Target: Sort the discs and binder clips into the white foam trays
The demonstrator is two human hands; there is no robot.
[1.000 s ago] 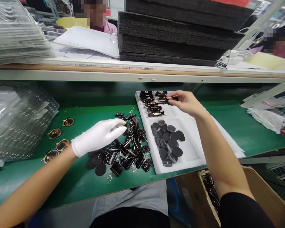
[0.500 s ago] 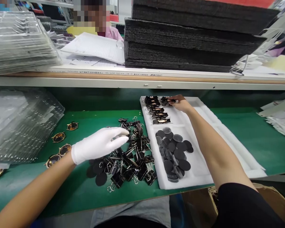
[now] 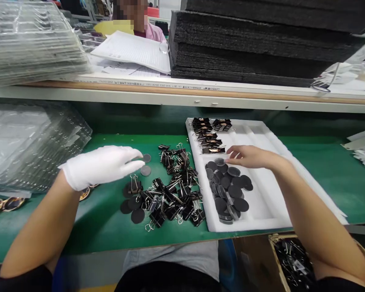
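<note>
My left hand (image 3: 105, 165), in a white glove, hovers over the left of the green table with thumb and fingers apart and nothing visible between them. Just past its fingertips lies a dark round disc (image 3: 145, 170), with another beside it. My bare right hand (image 3: 249, 157) is open above the white foam tray (image 3: 263, 202), its fingertips close to a pile of dark discs (image 3: 226, 181). Clipped bundles of black binder clips (image 3: 209, 136) stand in the tray's far left part. Between tray and glove spreads a heap of loose binder clips (image 3: 173, 194).
Gold-rimmed lens frames (image 3: 12, 204) lie at the left, near stacked clear plastic trays (image 3: 33, 150). A shelf (image 3: 158, 95) crosses above the table, bearing black foam sheets (image 3: 249, 48). A box of binder clips (image 3: 292, 259) sits below the table edge. A person sits beyond the shelf.
My right hand has let go of the binder clips at the tray's far side and come back toward the disc pile. My left hand has moved left, away from the clip heap.
</note>
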